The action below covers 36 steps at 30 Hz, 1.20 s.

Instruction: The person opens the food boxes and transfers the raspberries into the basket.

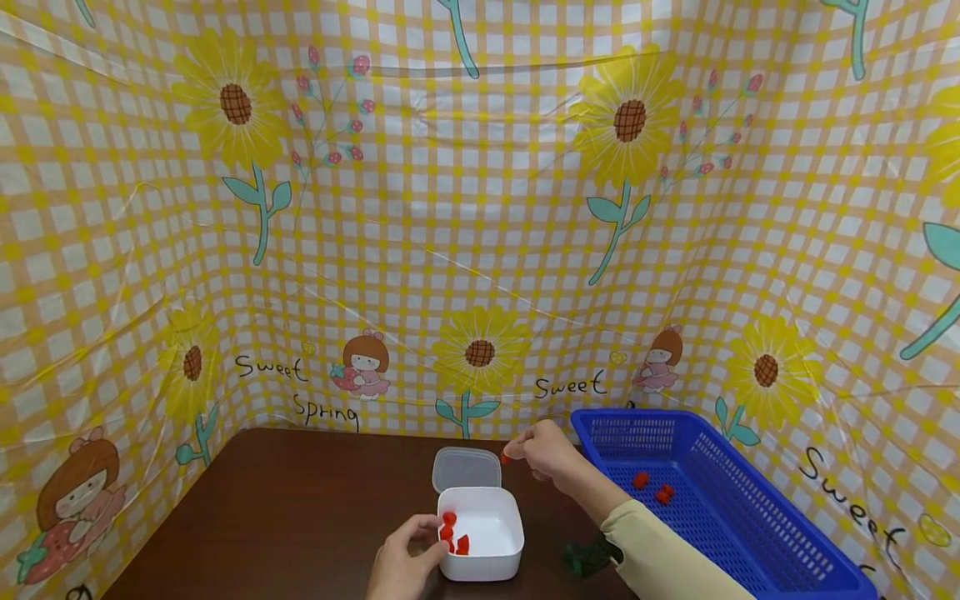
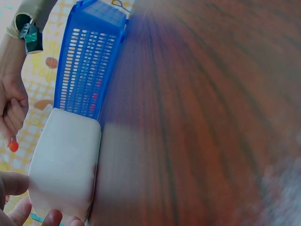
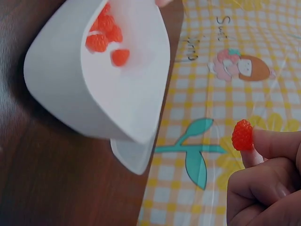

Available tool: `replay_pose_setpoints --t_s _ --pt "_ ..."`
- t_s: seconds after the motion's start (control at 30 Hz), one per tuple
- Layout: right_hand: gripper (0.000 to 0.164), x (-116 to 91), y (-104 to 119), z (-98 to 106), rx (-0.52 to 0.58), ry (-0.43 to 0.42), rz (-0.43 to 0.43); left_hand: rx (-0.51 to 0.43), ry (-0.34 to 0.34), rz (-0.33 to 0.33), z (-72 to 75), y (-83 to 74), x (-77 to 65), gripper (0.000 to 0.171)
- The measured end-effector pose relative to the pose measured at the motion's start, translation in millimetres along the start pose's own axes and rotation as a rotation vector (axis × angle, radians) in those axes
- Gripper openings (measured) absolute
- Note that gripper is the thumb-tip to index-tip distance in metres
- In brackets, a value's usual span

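A raspberry (image 3: 242, 135) is pinched between the thumb and a finger of my right hand (image 1: 551, 454), raised beyond the far right side of the open white box (image 1: 487, 567). Inside that box, several more red raspberries (image 3: 96, 42) lie against the left wall. My left hand (image 1: 405, 554) holds the box by its left side, with thumb and fingers spread along the wall and rim. Right behind the box lies a translucent lid (image 1: 467, 469).
On the right stands a blue perforated basket (image 1: 738, 500), with red raspberries (image 1: 641, 480) on its floor. A brown tabletop (image 1: 285, 517) stretches to the left. Checked cloth (image 1: 480, 250) with sunflowers hangs around the back and sides.
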State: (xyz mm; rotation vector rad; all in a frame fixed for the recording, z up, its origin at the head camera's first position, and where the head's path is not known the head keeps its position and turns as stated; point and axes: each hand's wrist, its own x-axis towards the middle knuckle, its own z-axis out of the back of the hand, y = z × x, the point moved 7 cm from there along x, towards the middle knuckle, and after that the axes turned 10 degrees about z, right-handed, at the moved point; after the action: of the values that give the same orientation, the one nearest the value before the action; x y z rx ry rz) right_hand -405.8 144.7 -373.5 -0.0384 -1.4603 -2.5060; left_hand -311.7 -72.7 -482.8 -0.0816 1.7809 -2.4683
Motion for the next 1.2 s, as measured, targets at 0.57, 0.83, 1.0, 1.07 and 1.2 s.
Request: replay_pose_setpoints --t_s 0.57,0.83,1.0,1.07,1.2 --pt "0.018 3 -16 67 -0.01 -0.044 -0.01 0.004 -0.003 0.023 -0.6 -0.3 1.0 0.028" --pt "0.022 3 -28 98 -0.082 -0.067 -0.042 0.006 -0.01 0.022 -0.2 -1.1 1.5 0.027" --pt "0.025 1 -39 115 -0.09 -0.074 -0.049 0.006 -0.013 0.028 -0.2 -1.6 1.6 0.027" --pt "0.025 0 -45 122 -0.091 -0.08 -0.058 0.011 -0.014 0.03 -0.4 -1.5 1.7 0.028" --pt "0.022 -2 -55 133 -0.096 -0.091 -0.075 0.014 -0.012 0.041 -0.9 -0.6 2.2 0.028"
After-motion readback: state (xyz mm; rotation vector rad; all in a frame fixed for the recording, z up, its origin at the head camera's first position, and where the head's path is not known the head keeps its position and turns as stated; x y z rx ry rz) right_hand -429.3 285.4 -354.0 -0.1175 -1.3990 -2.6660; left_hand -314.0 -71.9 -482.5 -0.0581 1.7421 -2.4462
